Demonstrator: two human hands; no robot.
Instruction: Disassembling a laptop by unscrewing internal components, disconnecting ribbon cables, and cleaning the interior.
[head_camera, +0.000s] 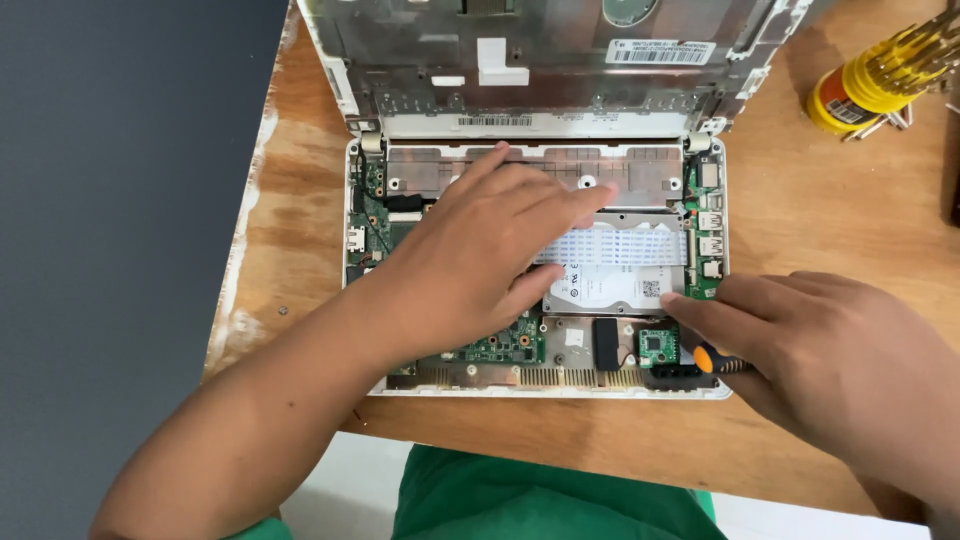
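An opened white laptop base lies on a wooden table, its boards exposed. My left hand rests flat on the inside, fingers spread over a wide white ribbon cable and the silver hard drive. My right hand grips a small screwdriver with an orange and black handle, its end at the lower right corner by a small green board. The screwdriver's tip is hidden by my fingers.
The laptop's detached metal-lined cover stands tilted behind the base. A yellow and orange holder of screwdrivers lies at the table's far right. The wooden table edge runs along the left, with dark floor beyond.
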